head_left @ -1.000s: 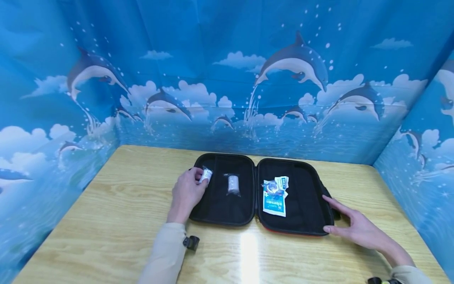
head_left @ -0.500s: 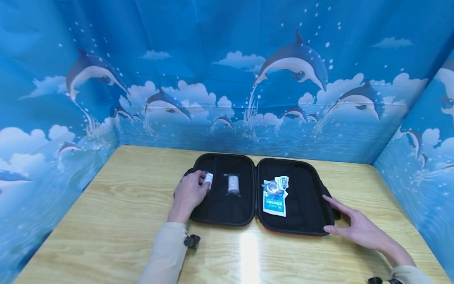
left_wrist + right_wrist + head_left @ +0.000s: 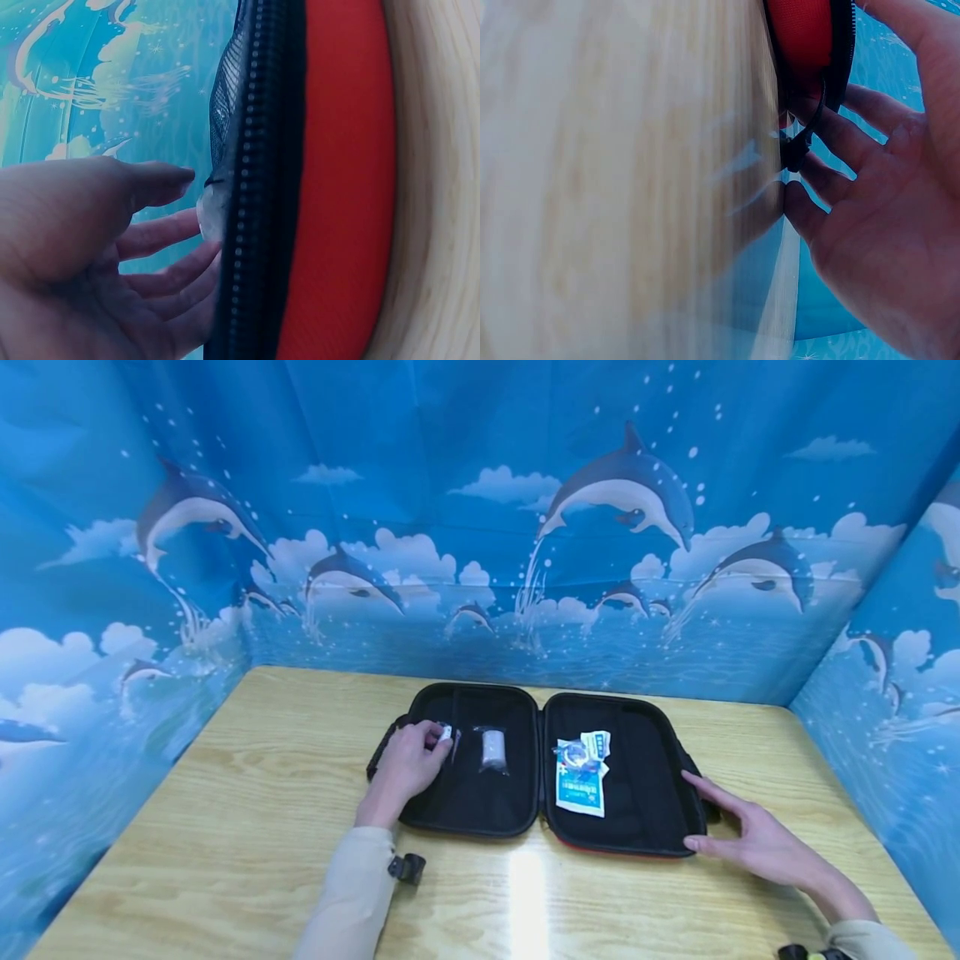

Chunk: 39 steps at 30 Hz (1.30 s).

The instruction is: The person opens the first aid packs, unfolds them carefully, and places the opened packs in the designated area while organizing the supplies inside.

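Note:
An unfolded black-lined zip case with a red outer shell lies on the table. My left hand reaches over its left half, fingertips at a small white wrapped roll with print on it. In the left wrist view the fingers touch this roll, partly hidden behind the zipper rim, while the thumb stands apart from it. A second white roll in clear wrap lies to its right. My right hand rests at the case's right edge, thumb and fingers spread, beside a black strap loop.
In the right half of the case lie a blue-and-white packet and a smaller white-and-blue sachet, with a clear-wrapped item over them. A carry handle sticks out at the left. Behind the wooden table hangs a dolphin-print curtain.
My left hand has moved slightly right with the small white roll and lowered it into the left half; the thumb now stands off it. The right hand stays put.

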Tool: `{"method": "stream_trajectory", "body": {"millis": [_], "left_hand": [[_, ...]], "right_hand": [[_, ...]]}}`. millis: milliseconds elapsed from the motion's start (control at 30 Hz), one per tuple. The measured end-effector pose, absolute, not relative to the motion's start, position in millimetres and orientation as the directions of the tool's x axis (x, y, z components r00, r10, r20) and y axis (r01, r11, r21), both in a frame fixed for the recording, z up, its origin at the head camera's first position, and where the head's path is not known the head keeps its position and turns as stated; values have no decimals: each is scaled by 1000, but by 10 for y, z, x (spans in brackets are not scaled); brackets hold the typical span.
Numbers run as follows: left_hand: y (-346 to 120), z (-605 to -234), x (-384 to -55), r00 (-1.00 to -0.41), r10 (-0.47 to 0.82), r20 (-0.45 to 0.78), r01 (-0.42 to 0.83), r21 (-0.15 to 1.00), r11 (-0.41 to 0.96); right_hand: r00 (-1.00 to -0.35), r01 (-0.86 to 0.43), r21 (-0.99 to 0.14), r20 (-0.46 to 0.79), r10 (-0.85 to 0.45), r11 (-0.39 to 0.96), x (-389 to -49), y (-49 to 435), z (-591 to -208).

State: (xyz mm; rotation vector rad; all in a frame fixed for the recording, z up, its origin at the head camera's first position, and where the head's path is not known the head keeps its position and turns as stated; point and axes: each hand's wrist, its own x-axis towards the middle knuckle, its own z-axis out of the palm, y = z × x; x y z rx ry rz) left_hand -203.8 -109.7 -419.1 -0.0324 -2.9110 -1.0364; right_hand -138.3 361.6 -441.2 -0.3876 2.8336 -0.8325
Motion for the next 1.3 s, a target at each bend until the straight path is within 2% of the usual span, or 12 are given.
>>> {"method": "stream_trajectory", "body": {"millis": [667, 933, 1300], "left_hand": [[-959, -4274, -2128, -999, -44, -26, -49, 709, 704], [-909, -4283, -2158, -994, -71, -82, -109, 764, 635], [-832, -4250, -2146, -984, -93, -152, -177, 783, 596]], "right_hand": [[-954, -184, -547, -100, -282, 817, -1383, 3600, -4392], [-956, -187, -545, -92, -280, 817, -1386, 3593, -4402], [-956, -191, -539, -87, -280, 820, -1383, 3597, -4407]]}}
